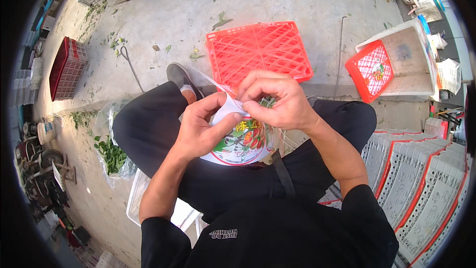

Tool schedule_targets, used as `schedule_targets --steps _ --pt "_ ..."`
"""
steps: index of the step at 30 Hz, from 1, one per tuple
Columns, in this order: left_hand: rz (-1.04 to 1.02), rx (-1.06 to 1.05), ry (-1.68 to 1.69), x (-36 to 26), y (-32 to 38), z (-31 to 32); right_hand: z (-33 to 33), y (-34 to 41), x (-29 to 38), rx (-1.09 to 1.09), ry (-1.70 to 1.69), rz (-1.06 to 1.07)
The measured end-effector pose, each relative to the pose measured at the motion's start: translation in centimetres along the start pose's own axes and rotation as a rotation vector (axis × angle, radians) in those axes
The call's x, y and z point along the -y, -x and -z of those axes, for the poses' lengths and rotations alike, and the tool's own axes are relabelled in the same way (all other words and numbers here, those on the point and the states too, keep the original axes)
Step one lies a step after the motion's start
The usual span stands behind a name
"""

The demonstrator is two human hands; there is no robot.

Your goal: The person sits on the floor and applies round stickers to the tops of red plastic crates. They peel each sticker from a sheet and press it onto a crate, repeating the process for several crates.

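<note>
A white printed label sheet [238, 152], with red peppers, green shapes and writing on it, rests over my lap between my knees. My left hand [199, 134] grips its upper left part between thumb and forefinger. At the sheet's top edge, the fingertips and thumb of my right hand [284, 100] pinch a corner, close to the left thumb. A thin white strip runs up and left from that edge. Just beyond my hands, a red plastic lattice crate lid [258, 52] lies on the concrete floor; my hands hide its near edge.
At right, a red lid with a round label [377, 70] leans in a white bin [409, 52]. Stacked grey-white crates [416, 178] stand by my right knee. A clear bag of green leaves [111, 156] is at left. Metal hooks [339, 56] and a red-lidded crate [68, 69] are farther out.
</note>
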State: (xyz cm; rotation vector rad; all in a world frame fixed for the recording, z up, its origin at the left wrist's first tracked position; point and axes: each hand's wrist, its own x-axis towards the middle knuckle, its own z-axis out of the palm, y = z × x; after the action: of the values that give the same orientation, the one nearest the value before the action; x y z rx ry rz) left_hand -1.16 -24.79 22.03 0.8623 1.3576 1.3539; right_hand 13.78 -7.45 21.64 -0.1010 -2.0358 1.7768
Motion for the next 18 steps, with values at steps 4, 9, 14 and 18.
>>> schedule_targets --steps 4,9,14,18 --pt "0.039 -0.025 0.082 0.4 -0.6 0.5 -0.1 0.2 -1.7 -0.157 -0.186 -0.170" --pt "0.090 -0.165 0.117 0.2 0.7 4.4 6.9 0.1 -5.6 -0.464 -0.689 -0.424" --pt "0.054 -0.389 0.080 -0.9 4.3 13.7 17.2 -0.4 -9.2 -0.893 -0.463 -0.411" --pt "-0.030 -0.521 0.147 0.6 6.3 17.4 17.0 -2.5 -11.9 -0.874 0.219 -0.176"
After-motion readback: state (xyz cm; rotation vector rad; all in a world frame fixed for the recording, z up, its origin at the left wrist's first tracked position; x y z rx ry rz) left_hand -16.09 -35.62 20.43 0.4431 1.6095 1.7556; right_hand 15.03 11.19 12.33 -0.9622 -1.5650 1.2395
